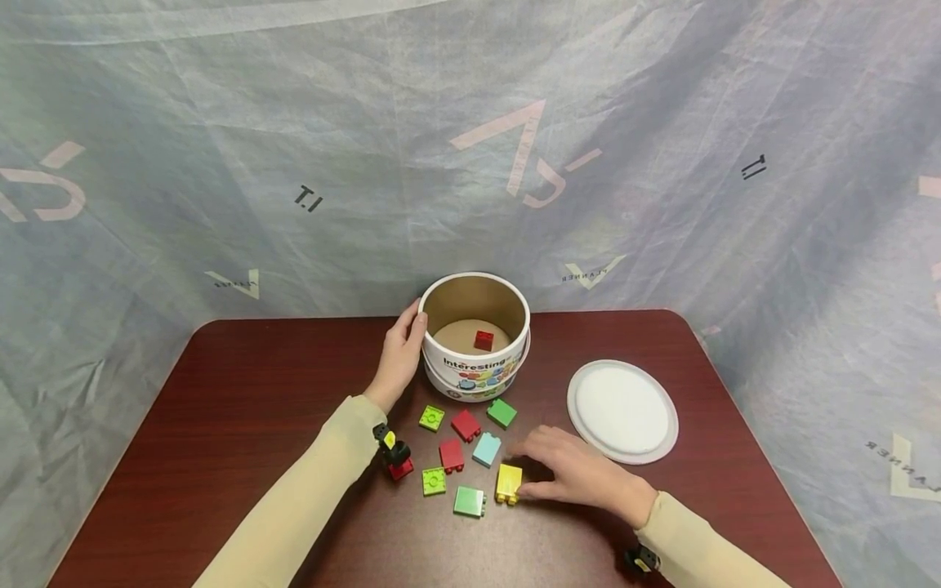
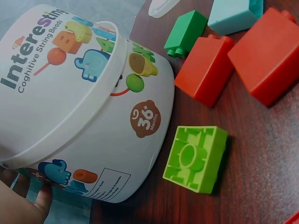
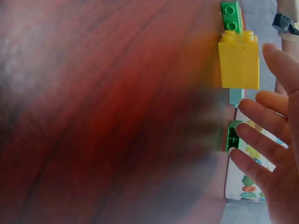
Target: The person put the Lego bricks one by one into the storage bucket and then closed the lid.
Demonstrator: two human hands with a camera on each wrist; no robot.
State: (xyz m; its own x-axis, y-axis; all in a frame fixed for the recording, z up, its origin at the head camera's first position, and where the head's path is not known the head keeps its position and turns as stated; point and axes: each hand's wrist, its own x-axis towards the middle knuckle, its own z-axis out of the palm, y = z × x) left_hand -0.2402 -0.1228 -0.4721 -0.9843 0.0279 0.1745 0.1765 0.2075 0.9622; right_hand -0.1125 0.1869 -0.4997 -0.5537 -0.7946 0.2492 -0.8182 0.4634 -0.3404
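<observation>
My left hand (image 1: 397, 355) holds the left side of a white toy bucket (image 1: 474, 371), thumb near the rim. In the left wrist view its fingers (image 2: 43, 201) lie against the bucket's wall, their tips partly hidden. Inside the bucket lies one red block (image 1: 483, 340). My right hand (image 1: 577, 474) hovers low over the table, fingers apart and nothing between them. Its thumb is right beside a yellow building block (image 1: 509, 483), which stands between thumb and fingers in the head view. The right wrist view shows a small gap between the thumb and the yellow block (image 3: 239, 63).
Several blocks lie before the bucket: red (image 1: 466, 425), lime (image 1: 431, 418), green (image 1: 502, 412), light blue (image 1: 487, 449) and pale green (image 1: 469, 501). Another red block (image 1: 401, 469) is partly under my left wrist. A white lid (image 1: 625, 412) lies at right. A grey curtain (image 1: 412, 147) hangs behind the table.
</observation>
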